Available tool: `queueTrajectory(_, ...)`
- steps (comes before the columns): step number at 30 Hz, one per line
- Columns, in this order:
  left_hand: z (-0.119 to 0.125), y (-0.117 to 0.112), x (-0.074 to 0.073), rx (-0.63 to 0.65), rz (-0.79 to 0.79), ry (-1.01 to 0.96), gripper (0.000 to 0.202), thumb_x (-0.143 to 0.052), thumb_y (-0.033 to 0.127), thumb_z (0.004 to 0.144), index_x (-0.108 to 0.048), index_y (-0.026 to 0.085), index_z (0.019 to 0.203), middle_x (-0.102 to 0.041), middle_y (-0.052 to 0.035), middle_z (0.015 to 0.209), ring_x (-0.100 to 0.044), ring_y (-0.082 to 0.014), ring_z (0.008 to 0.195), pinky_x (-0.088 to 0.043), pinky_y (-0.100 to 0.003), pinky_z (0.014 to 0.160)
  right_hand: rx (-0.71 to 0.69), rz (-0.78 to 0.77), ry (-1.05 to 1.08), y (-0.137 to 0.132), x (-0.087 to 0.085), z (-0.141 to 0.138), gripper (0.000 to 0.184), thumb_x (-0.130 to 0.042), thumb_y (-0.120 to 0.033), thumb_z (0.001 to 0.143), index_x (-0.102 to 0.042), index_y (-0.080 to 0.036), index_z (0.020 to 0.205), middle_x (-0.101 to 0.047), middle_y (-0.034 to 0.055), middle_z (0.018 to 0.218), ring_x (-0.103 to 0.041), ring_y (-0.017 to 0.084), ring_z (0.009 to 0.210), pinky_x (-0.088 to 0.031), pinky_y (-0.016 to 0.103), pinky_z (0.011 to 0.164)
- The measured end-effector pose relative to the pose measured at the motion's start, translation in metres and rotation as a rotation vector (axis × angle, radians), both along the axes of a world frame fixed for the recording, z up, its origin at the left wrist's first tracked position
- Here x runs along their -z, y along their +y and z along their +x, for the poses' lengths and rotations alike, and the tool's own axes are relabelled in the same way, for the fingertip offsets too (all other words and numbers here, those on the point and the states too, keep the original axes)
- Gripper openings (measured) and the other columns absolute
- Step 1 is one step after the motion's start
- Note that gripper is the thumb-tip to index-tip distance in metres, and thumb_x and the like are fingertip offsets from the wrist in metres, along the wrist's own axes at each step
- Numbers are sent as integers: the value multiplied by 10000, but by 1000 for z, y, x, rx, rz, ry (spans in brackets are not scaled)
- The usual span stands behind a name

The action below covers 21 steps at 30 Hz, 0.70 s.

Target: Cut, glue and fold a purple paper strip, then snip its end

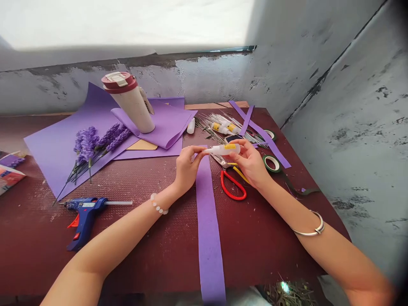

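I am keeping both forearms angled inward across the dark red tabletop (248, 255), with my wrists raised and a beaded bracelet (157, 204) on the left one. My left hand (188, 168) is pinching the nozzle end of a small white glue bottle (223, 149), and my right hand (250, 163) is grasping its body, so neither hand is released. The bottle is lying nearly level in the air between them, just above red-handled scissors (232, 187) and near the top of a long purple foam strip (207, 229). Its yellow label is showing, but I cannot read any writing on it, nor the small label on the blue glue gun (84, 221) out to my left. A roll of green floral tape (271, 163) is sitting just beside my right hand. Past it, the table's right edge is running along a stained grey wall (350, 140), leaving my right hand only a narrow strip of tabletop on that side.
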<state>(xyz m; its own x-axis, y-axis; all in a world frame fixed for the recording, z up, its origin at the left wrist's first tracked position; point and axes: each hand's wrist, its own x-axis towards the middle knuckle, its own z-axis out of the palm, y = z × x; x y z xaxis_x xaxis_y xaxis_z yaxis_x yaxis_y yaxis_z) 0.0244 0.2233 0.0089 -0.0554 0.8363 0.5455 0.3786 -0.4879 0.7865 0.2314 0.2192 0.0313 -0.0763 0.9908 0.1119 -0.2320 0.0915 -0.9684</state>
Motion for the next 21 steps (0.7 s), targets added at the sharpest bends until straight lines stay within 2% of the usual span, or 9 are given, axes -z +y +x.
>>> queueTrajectory(4,-1,-2,-1,11,-39,-9,123,-643,265,1003,-759,233,976,-819,-41,985,-723,-215,984,-503,-363,964,20,5,-69,-2,1,1,534,-950,-517,654,-643,-277,1019,-751,25,1030,-744,261,1035,-631,445,980)
queueTrajectory(12,3,5,-1,45,-152,-3,171,-580,230,1024,-750,214,1029,-838,-44,959,-740,-220,976,-515,-365,954,47,-36,-136,-4,-1,6,566,-987,-517,579,-625,-248,921,-775,49,1016,-781,281,979,-646,468,951)
queueTrajectory(16,3,-1,-5,98,-218,-5,170,-575,230,1026,-742,208,1002,-838,-25,905,-765,-198,896,-546,-326,892,73,-83,-138,-5,1,7,572,-979,-529,589,-625,-251,943,-799,56,1000,-793,285,956,-661,461,923)
queueTrajectory(19,-2,-12,-7,96,-249,22,137,-591,216,1020,-728,211,1023,-824,-17,885,-756,-183,854,-550,-293,822,41,-151,-121,-10,3,7,510,-948,-507,667,-624,-251,967,-809,54,991,-805,259,903,-677,419,881)
queueTrajectory(21,-5,-19,-6,51,-197,189,89,-635,215,1000,-714,215,959,-789,-8,847,-712,-163,752,-527,-261,700,9,-169,-132,-15,2,7,448,-904,-502,740,-639,-249,998,-812,58,987,-805,243,912,-681,372,847)
